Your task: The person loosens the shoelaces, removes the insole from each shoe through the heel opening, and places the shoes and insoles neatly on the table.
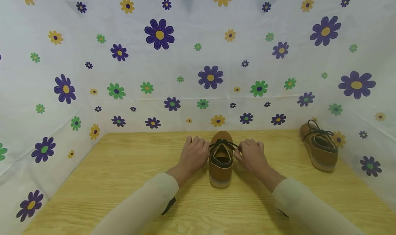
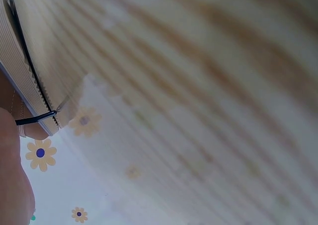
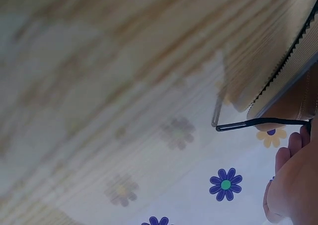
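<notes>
Through the head view I see a brown lace-up shoe [image 1: 221, 173] on the wood-grain tabletop [image 1: 130, 166], standing between the person's hands, toe pointing away and heel toward the wearer. Its dark laces [image 1: 222, 143] cross over near the toe and run out to both sides. The left hand [image 1: 193, 156] has its grip curled, pinching the lace on the left; the right hand [image 1: 252, 156] pinches the one on the right. My right wrist view shows a lace end sticking out past the fingers, close above the glossy surface; the left wrist view catches the sole [image 2: 22, 66] and a second lace end. Off to the right, a matching shoe [image 1: 323, 156] stands near the flower-patterned cloth [image 1: 185, 63], its laces tied in a bow. Pale sleeves [image 1: 139, 207] cover both forearms.
</notes>
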Action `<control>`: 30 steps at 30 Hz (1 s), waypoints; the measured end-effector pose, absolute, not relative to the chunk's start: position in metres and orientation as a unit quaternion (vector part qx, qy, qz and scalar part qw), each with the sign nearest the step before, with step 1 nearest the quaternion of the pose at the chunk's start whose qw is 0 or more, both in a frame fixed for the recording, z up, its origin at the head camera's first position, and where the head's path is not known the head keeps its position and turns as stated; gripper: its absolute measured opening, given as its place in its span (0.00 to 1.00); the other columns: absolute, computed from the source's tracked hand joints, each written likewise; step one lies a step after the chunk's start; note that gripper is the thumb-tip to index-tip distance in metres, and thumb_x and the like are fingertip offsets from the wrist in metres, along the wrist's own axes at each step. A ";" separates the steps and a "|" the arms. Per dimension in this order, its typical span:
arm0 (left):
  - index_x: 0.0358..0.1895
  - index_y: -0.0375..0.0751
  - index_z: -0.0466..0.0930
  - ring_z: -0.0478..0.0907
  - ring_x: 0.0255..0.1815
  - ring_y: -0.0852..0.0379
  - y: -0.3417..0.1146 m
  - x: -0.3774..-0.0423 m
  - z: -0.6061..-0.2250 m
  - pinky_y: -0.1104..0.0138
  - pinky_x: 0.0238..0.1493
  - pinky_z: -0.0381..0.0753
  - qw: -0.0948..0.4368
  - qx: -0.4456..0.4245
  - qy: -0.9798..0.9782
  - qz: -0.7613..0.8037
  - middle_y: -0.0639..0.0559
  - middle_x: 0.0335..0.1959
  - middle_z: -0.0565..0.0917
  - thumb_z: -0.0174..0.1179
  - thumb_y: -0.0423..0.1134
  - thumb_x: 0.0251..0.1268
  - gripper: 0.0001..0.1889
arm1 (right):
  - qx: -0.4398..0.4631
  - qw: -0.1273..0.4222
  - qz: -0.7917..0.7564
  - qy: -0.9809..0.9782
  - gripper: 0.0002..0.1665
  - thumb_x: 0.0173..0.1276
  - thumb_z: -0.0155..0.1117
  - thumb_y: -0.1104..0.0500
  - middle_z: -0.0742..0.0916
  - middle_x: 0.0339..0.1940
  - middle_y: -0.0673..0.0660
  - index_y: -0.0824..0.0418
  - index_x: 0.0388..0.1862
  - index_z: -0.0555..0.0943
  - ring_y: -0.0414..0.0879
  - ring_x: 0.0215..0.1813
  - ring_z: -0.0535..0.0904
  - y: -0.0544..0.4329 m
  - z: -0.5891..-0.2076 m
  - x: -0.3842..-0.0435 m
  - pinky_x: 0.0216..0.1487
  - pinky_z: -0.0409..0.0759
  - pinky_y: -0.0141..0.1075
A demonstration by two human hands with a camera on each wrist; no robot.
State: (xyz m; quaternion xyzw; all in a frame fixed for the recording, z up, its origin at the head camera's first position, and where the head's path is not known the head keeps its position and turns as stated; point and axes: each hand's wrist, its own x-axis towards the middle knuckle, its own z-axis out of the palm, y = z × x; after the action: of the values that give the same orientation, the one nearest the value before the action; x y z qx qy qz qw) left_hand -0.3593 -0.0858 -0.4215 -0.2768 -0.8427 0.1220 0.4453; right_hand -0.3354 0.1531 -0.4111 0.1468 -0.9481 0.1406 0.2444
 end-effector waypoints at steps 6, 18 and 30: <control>0.29 0.44 0.76 0.68 0.26 0.53 -0.088 -0.360 -0.421 0.59 0.38 0.66 0.448 -0.273 -0.844 0.114 0.52 0.22 0.75 0.52 0.43 0.71 0.11 | 0.145 0.241 0.141 -0.949 0.10 0.67 0.58 0.57 0.78 0.27 0.51 0.57 0.26 0.76 0.48 0.35 0.71 0.153 -0.410 -0.335 0.49 0.64 0.50; 0.23 0.45 0.71 0.65 0.25 0.53 -0.087 -0.360 -0.422 0.60 0.36 0.65 0.449 -0.273 -0.842 0.120 0.53 0.20 0.71 0.54 0.43 0.68 0.13 | 0.146 0.254 0.133 -0.947 0.10 0.67 0.59 0.57 0.78 0.25 0.50 0.57 0.25 0.76 0.48 0.33 0.70 0.154 -0.410 -0.334 0.47 0.65 0.49; 0.23 0.45 0.70 0.63 0.24 0.54 -0.088 -0.359 -0.423 0.60 0.36 0.64 0.427 -0.262 -0.856 0.128 0.54 0.19 0.69 0.54 0.45 0.67 0.14 | 0.140 0.245 0.132 -0.950 0.10 0.67 0.60 0.57 0.78 0.25 0.50 0.57 0.25 0.76 0.47 0.34 0.72 0.153 -0.412 -0.334 0.47 0.64 0.49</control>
State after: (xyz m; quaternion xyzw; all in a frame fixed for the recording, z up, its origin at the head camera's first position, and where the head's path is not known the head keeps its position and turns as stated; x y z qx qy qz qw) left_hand -0.3593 -0.0885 -0.4231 -0.2623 -0.8557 0.1282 0.4272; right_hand -0.3345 0.1528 -0.4122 0.1405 -0.9503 0.1315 0.2449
